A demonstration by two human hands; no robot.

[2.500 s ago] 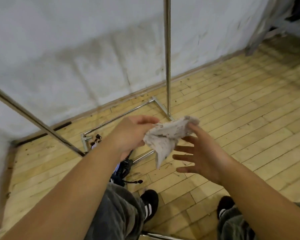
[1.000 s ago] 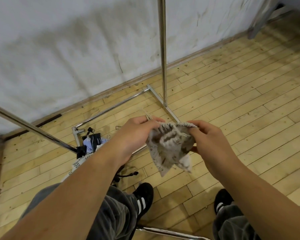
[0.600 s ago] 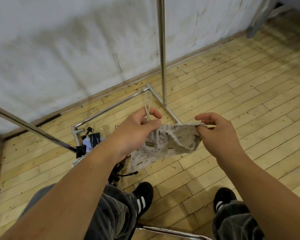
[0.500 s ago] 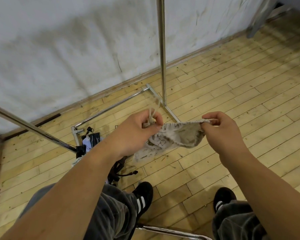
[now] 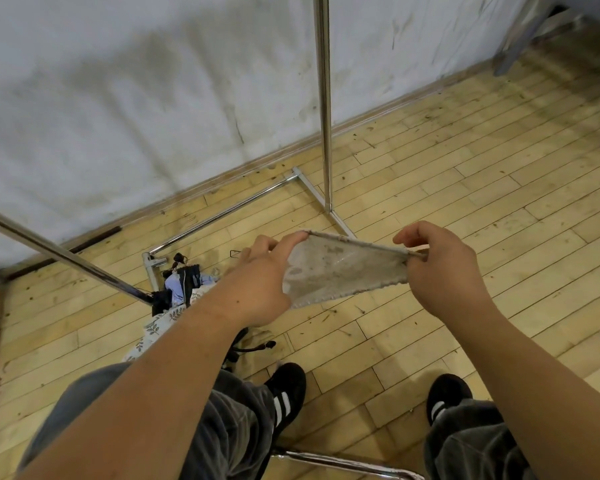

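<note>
Cloth (image 5: 343, 271): small pale-grey fabric piece w/ dark speckled print and a stitched hem along its edges. Held in mid-air approx. centre of view, above the yellow wood-plank floor (image 5: 465, 188), in front of the person's knees. Pulled taut btw. both hands. Top edge runs straight from upper left to slightly lower right. Rest of cloth spreads flat below it, lower edge slanting down to the left.

Left hand (image 5: 257, 285): grips the cloth's left end. Fingers (image 5: 284, 242) reach fwd to the top corner, tips on the hem. Lower left part of cloth is hidden behind the palm. Thumb can't be seen.

Right hand (image 5: 444, 271): fingers (image 5: 411, 237) curled, closed in a pinch on the top right corner; hem disappears btw. thumb and fingers. Both forearms bare.

Surroundings:
- Chrome clothes rack: upright pole (image 5: 323, 98) rises behind the cloth, base bar (image 5: 222, 213) lies on the floor roughly parallel to the wall, second pole (image 5: 59, 252) slants in from the left edge.
- Scuffed white wall (image 5: 118, 98) behind the rack.
- Small heap of clothes (image 5: 182, 282) (blue, black) on the floor at the foot of the slanted pole, left of left hand.
- Leaf-print fabric (image 5: 156, 327) just beside the heap, partly hidden by the left forearm.
- Grey trousers (image 5: 236, 427) and two black shoes w/ white stripes (image 5: 288, 393) below, feet well apart.
- Chrome tube (image 5: 343, 464) along the bottom edge, btw. the legs.
</note>
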